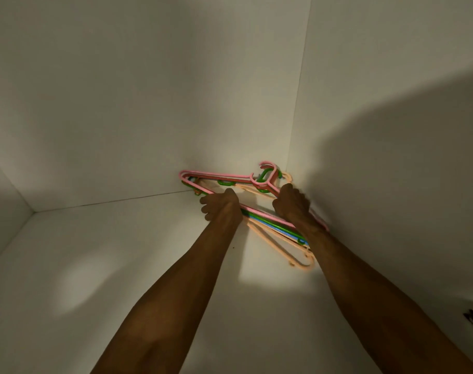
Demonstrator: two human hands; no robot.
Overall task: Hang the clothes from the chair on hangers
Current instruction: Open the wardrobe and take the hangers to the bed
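White surface (108, 265), hangers (216, 175) in corner

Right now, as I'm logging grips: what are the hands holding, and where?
Both grip the stack of hangers: the left hand around the long bars, the right hand on the sloping arms below the hooks.

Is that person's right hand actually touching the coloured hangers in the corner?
Touching. The head view shows the right hand curled over the hangers just below their hooks, pink bars passing under its fingers with no gap.
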